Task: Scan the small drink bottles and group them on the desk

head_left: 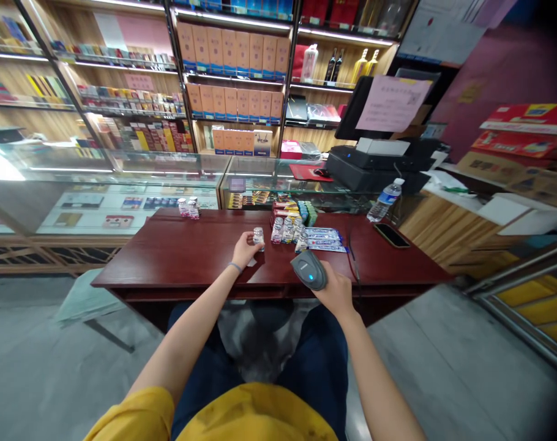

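Over the dark red desk, my left hand is closed around a small clear bottle with a pale label. My right hand grips a grey handheld barcode scanner with a blue light on top; its head points toward the desk's middle. Between the hands and a little farther back, several similar small bottles stand in a group. Flat blue-and-white packets lie to their right. More small bottles stand at the desk's back left.
Small boxes are stacked behind the bottle group. A water bottle and a phone are at the right, with a cable nearby. A monitor, glass display counter and loaded shelves stand behind. A green-covered stool is at left.
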A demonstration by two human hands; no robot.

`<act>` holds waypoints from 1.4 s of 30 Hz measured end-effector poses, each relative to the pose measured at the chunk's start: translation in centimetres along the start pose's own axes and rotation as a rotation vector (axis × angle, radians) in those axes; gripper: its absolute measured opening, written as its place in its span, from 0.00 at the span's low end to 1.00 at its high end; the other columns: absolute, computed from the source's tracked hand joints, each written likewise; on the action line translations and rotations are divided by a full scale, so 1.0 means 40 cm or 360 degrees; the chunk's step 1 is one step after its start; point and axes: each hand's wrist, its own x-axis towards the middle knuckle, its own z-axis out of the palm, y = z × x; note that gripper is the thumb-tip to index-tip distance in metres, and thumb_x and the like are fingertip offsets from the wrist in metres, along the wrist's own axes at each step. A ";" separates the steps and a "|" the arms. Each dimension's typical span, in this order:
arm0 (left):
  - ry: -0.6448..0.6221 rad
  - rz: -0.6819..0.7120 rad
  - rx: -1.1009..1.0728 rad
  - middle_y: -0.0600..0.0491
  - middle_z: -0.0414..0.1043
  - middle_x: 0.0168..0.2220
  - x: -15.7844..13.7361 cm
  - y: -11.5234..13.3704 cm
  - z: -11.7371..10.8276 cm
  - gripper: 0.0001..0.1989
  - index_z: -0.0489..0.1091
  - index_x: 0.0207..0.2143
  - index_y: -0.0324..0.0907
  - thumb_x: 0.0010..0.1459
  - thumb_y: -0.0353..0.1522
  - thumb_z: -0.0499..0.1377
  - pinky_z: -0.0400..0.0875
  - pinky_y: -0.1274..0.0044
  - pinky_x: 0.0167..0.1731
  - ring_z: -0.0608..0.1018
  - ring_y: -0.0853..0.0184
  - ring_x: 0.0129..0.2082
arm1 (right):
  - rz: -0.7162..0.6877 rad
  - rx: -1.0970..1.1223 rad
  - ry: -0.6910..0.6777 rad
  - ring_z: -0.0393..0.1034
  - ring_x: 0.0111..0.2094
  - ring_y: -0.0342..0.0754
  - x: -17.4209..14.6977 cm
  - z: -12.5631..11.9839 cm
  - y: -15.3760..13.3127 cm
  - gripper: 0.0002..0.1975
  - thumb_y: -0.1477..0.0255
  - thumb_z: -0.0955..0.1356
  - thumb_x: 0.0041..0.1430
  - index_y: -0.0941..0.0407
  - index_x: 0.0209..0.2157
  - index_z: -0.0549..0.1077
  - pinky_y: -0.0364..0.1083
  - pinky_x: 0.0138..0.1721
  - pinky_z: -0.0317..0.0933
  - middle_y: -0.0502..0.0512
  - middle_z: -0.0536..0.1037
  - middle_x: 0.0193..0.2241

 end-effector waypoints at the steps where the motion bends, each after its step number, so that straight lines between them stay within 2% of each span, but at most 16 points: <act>1: -0.0007 0.0052 0.0094 0.48 0.76 0.41 -0.011 0.006 0.018 0.21 0.66 0.42 0.40 0.45 0.29 0.68 0.72 0.71 0.46 0.78 0.64 0.42 | 0.0004 -0.0001 0.0006 0.75 0.25 0.50 -0.002 -0.002 0.003 0.16 0.68 0.67 0.50 0.55 0.43 0.70 0.44 0.27 0.57 0.50 0.79 0.24; 4: -0.0036 0.0180 0.0300 0.51 0.74 0.39 -0.040 0.024 0.072 0.20 0.65 0.40 0.41 0.46 0.29 0.68 0.71 0.73 0.43 0.77 0.65 0.39 | 0.0015 -0.0008 0.0019 0.75 0.25 0.51 -0.011 -0.011 0.014 0.16 0.68 0.67 0.50 0.55 0.43 0.70 0.44 0.27 0.58 0.50 0.78 0.23; 8: -0.0021 0.0213 0.0568 0.52 0.72 0.36 -0.059 0.030 0.138 0.20 0.64 0.37 0.41 0.44 0.31 0.69 0.69 0.74 0.38 0.75 0.65 0.36 | 0.0045 -0.0021 0.0029 0.75 0.25 0.51 -0.022 -0.023 0.029 0.16 0.68 0.67 0.50 0.55 0.43 0.70 0.44 0.28 0.59 0.50 0.78 0.23; 13: 0.0015 0.0300 0.0720 0.51 0.69 0.37 -0.049 0.001 0.206 0.20 0.63 0.37 0.42 0.45 0.33 0.70 0.68 0.72 0.40 0.74 0.63 0.39 | 0.0068 -0.0028 0.0020 0.76 0.26 0.51 -0.029 -0.033 0.043 0.18 0.69 0.67 0.49 0.55 0.44 0.70 0.44 0.29 0.60 0.50 0.79 0.25; 17: 0.0012 0.0399 0.0742 0.51 0.67 0.38 -0.034 -0.019 0.243 0.19 0.63 0.36 0.42 0.46 0.31 0.69 0.67 0.72 0.42 0.72 0.63 0.40 | 0.0091 -0.0040 0.0015 0.76 0.26 0.51 -0.032 -0.033 0.051 0.18 0.70 0.67 0.49 0.55 0.44 0.70 0.44 0.28 0.60 0.51 0.80 0.25; 23: -0.0007 0.0385 0.0772 0.51 0.66 0.38 -0.024 -0.024 0.269 0.19 0.62 0.36 0.42 0.46 0.31 0.68 0.66 0.72 0.42 0.71 0.63 0.40 | 0.0120 -0.0040 -0.0016 0.76 0.27 0.51 -0.034 -0.022 0.062 0.17 0.69 0.67 0.50 0.54 0.44 0.70 0.44 0.29 0.61 0.51 0.80 0.25; 30: -0.0023 0.0395 0.0738 0.51 0.65 0.39 -0.018 -0.029 0.271 0.20 0.62 0.37 0.42 0.46 0.31 0.69 0.66 0.70 0.44 0.71 0.62 0.42 | 0.0135 -0.0021 -0.0042 0.76 0.28 0.52 -0.024 -0.018 0.057 0.15 0.68 0.67 0.51 0.54 0.42 0.70 0.44 0.29 0.62 0.51 0.80 0.26; 35: 0.0047 0.0424 0.0697 0.50 0.64 0.40 -0.035 -0.023 0.254 0.22 0.63 0.40 0.41 0.46 0.32 0.70 0.68 0.69 0.46 0.71 0.62 0.43 | 0.0138 -0.0036 -0.0027 0.76 0.27 0.52 -0.013 -0.014 0.052 0.16 0.67 0.67 0.51 0.54 0.43 0.70 0.44 0.29 0.61 0.51 0.80 0.26; 39: 0.0121 0.0507 0.0631 0.48 0.64 0.44 -0.047 -0.004 0.185 0.25 0.63 0.47 0.41 0.49 0.33 0.69 0.70 0.69 0.46 0.72 0.63 0.43 | 0.0105 -0.0053 0.0042 0.76 0.26 0.51 0.002 -0.006 0.045 0.17 0.66 0.67 0.51 0.55 0.44 0.71 0.44 0.28 0.60 0.51 0.80 0.25; 42: 0.0251 0.0529 0.0588 0.46 0.62 0.48 -0.034 0.010 0.084 0.28 0.62 0.53 0.41 0.51 0.33 0.67 0.73 0.71 0.42 0.73 0.65 0.41 | 0.0040 -0.0044 0.0109 0.75 0.25 0.51 0.021 0.002 0.029 0.17 0.65 0.67 0.52 0.56 0.44 0.72 0.44 0.27 0.60 0.51 0.79 0.24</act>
